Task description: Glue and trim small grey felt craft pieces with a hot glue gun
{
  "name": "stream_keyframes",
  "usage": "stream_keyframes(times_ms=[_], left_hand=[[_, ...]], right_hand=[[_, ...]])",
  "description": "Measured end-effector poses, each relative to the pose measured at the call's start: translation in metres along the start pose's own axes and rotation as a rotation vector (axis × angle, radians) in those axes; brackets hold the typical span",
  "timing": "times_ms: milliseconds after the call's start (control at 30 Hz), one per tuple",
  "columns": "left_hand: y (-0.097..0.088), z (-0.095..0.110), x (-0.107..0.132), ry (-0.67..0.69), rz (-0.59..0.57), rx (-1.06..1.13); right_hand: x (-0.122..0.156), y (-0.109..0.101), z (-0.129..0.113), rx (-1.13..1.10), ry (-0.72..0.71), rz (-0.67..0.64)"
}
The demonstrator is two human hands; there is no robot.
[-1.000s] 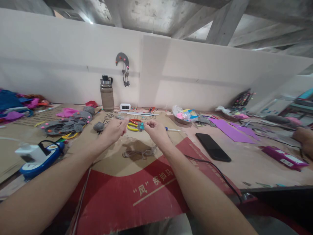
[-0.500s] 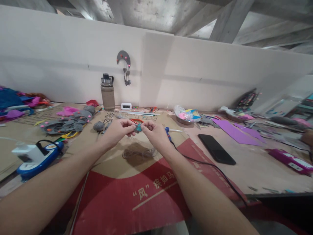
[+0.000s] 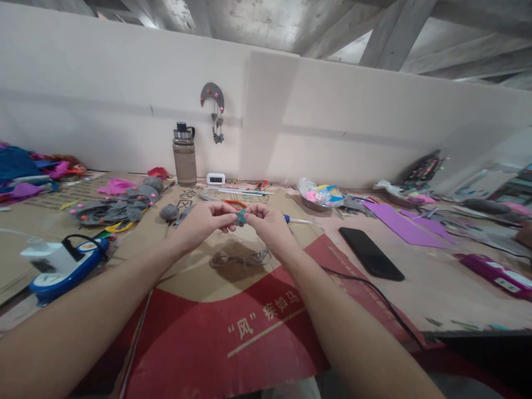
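Note:
Between my fingertips is a small teal piece (image 3: 241, 216), perhaps felt; its exact shape is too small to make out. My left hand (image 3: 210, 221) pinches it from the left, and my right hand (image 3: 268, 224) pinches it from the right. Below them a loose coil of thin grey-brown cord (image 3: 239, 259) lies on the red and tan cardboard (image 3: 191, 332). Orange-handled scissors or pliers (image 3: 235, 204) show just behind the hands. Partly hidden by my right hand is a blue tool with a pale tip (image 3: 299, 220), its black cable running right.
A black phone (image 3: 369, 253) lies at right, near purple sheets (image 3: 407, 223) and a magenta power strip (image 3: 496, 272). At left are a blue power strip (image 3: 70, 271) and grey felt pieces (image 3: 114, 208). A water bottle (image 3: 184, 160) and a small white clock (image 3: 215, 178) stand by the wall.
The teal piece has turned and looks more bunched between my fingertips. My right hand has shifted slightly, covering more of the blue tool. The whole view has moved a little.

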State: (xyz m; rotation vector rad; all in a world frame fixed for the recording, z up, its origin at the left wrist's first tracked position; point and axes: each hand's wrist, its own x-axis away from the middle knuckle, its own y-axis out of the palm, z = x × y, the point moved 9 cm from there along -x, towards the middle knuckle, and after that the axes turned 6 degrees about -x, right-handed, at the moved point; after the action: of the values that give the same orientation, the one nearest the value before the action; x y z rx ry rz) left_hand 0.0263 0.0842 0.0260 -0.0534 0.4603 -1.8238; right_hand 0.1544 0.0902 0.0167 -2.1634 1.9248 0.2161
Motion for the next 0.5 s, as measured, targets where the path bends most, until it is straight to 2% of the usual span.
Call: stream_keyframes(times_ms=[100,167,300,500], left_hand=[[0.0010,-0.0051,-0.0016,-0.046,-0.037,0.170],[0.0001,-0.0078,-0.0023,-0.067,-0.041,0.194],[-0.0003,-0.0080,-0.0025,-0.059,-0.040,0.086],[-0.0083,-0.0017,-0.0016,-0.027,0.057,-0.014]], right_hand=[[0.0008,-0.0007,0.0002,-0.069,0.040,0.018],[0.0011,-0.0003,-0.0001,-0.085,0.034,0.022],[0.0003,0.0025,0.0033,-0.070,0.007,-0.006],[-0.0007,0.0089,0.0047,-0.041,-0.045,-0.089]])
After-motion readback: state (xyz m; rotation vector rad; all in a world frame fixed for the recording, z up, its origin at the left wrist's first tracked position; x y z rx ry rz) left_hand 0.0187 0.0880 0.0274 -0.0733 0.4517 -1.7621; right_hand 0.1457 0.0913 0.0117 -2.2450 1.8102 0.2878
